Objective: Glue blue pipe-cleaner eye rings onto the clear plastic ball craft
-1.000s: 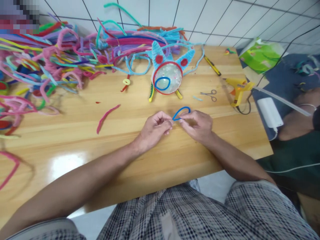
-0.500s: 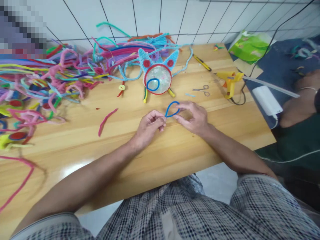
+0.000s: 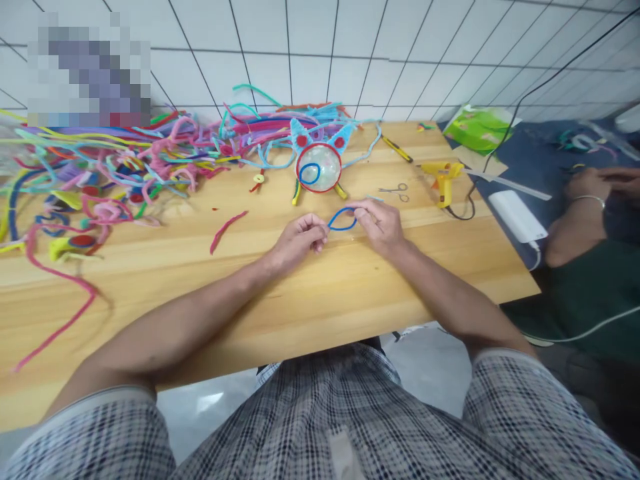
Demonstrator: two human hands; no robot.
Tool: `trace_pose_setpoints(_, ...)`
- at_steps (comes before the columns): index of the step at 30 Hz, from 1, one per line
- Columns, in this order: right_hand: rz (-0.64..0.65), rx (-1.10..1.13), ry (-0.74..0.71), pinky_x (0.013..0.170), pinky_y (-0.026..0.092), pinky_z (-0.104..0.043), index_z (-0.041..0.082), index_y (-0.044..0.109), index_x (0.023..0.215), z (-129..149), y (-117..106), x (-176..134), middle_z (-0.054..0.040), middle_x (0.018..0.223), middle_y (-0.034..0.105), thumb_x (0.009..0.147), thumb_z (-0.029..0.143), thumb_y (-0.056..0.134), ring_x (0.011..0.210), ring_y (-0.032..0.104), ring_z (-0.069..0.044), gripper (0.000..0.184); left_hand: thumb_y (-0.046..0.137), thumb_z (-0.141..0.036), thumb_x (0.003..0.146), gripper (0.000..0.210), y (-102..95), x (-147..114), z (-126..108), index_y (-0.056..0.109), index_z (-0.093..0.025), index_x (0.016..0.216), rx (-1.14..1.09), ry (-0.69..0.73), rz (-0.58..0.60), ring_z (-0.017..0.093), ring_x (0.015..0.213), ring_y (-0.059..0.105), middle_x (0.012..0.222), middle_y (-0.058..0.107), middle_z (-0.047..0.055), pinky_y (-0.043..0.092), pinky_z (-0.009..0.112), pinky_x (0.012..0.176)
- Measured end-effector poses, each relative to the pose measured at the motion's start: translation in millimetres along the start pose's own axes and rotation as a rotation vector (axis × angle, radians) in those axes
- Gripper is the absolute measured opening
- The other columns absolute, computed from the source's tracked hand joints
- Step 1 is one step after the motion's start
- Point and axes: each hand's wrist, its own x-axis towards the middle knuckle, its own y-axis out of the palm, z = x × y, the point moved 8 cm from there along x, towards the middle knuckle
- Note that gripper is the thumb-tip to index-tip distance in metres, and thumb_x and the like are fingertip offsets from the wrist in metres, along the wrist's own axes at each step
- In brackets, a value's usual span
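Blue loop between both hands

Between the 2 bare forearms the light-brown wooden table offers free room, but a thin blue fuzzy loop spans the far gap and a round, red-rimmed, blue-eared figure stands beyond.

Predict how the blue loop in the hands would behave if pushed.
The blue loop is probably light, being so thin. It may flex when pushed yet likely hold some shape, since it forms an open curve between the left hand and right hand.
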Motion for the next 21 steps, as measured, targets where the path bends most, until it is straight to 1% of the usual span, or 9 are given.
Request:
trace_pose_setpoints(2,0.001,-0.011,-0.002,0.089,0.067,-0.039,0.027,0.088,0.108,-2.3,1.2,0.3,-0.0059,0.095,0.089,0.118,0.062,0.06,0.089,0.083,-0.024,0.045,0.086,-0.026,0.072,0.017,-0.2,-0.3,-0.9,0.071,-0.018,0.077,0.007,0.017,-0.008,0.008,0.052,0.057,0.065,0.069,-0.002,0.045,0.02,0.053)
trace_pose_setpoints(4,0.0,-0.011,-0.026,0.085,0.066,-0.038,0.028,0.088,0.11,-1.7,3.1,0.3,-0.0056,0.096,0.089,0.115,0.057,0.065,0.086,0.081,-0.023,0.037,0.086,-0.025,0.074,0.017,-0.5,-0.5,-0.4,0.071,-0.019,0.079,0.026,0.027,-0.009,0.008,0.053,0.057,0.065,0.068,-0.003,0.045,0.021,0.053)
trace_pose_setpoints(7,0.016,0.004,-0.072,0.089,0.067,-0.039,0.029,0.09,0.116,3.0,8.3,-0.5,-0.0075,0.109,0.09,0.114,0.045,0.068,0.093,0.081,-0.023,0.027,0.086,-0.027,0.076,0.019,-1.3,-0.4,0.4,0.069,-0.02,0.081,0.073,0.056,-0.003,0.009,0.052,0.056,0.066,0.067,-0.003,0.045,0.022,0.053)
trace_pose_setpoints(8,0.03,0.008,-0.087,0.09,0.067,-0.039,0.029,0.09,0.114,5.5,10.7,-1.2,-0.0076,0.109,0.09,0.113,0.042,0.069,0.094,0.081,-0.023,0.024,0.087,-0.029,0.076,0.021,-1.8,-0.3,-0.1,0.069,-0.02,0.081,0.094,0.077,-0.003,0.009,0.052,0.055,0.065,0.066,-0.004,0.045,0.022,0.053)
trace_pose_setpoints(11,0.068,0.023,-0.116,0.089,0.066,-0.039,0.029,0.091,0.105,14.2,16.6,-4.5,-0.0064,0.1,0.088,0.111,0.038,0.075,0.09,0.08,-0.023,0.019,0.087,-0.034,0.081,0.023,-3.5,-0.5,-1.9,0.069,-0.02,0.083,0.161,0.148,-0.001,0.008,0.052,0.052,0.064,0.063,-0.005,0.042,0.022,0.053)
trace_pose_setpoints(14,0.078,0.043,-0.085,0.083,0.064,-0.038,0.028,0.091,0.105,20.6,18.4,-7.4,-0.006,0.096,0.086,0.111,0.04,0.078,0.084,0.075,-0.022,0.018,0.088,-0.038,0.087,0.026,-3.6,-1.3,-2.9,0.069,-0.02,0.088,0.221,0.221,0.01,0.007,0.055,0.05,0.067,0.061,-0.007,0.04,0.021,0.053)
trace_pose_setpoints(16,0.074,0.063,-0.039,0.078,0.061,-0.037,0.028,0.09,0.103,22.4,18.5,-8.4,-0.0051,0.091,0.082,0.111,0.042,0.078,0.079,0.071,-0.02,0.02,0.088,-0.043,0.094,0.03,-2.2,-1.8,-1.4,0.067,-0.02,0.093,0.231,0.246,0.032,0.008,0.055,0.052,0.067,0.063,-0.007,0.042,0.02,0.054)
trace_pose_setpoints(19,0.049,0.094,0.033,0.07,0.056,-0.035,0.027,0.088,0.096,22.9,17.3,-8.9,-0.0031,0.085,0.076,0.108,0.042,0.081,0.073,0.063,-0.018,0.021,0.085,-0.054,0.103,0.04,3.1,-1.0,6.0,0.061,-0.022,0.101,0.182,0.205,0.108,0.01,0.054,0.062,0.065,0.068,-0.006,0.049,0.021,0.054)
trace_pose_setpoints(21,0.033,0.119,0.064,0.068,0.053,-0.034,0.027,0.087,0.092,23.2,16.8,-8.8,-0.002,0.084,0.073,0.106,0.039,0.082,0.071,0.061,-0.017,0.019,0.086,-0.06,0.104,0.047,5.6,0.2,10.9,0.058,-0.023,0.104,0.141,0.163,0.146,0.012,0.055,0.069,0.067,0.071,-0.005,0.053,0.021,0.054)
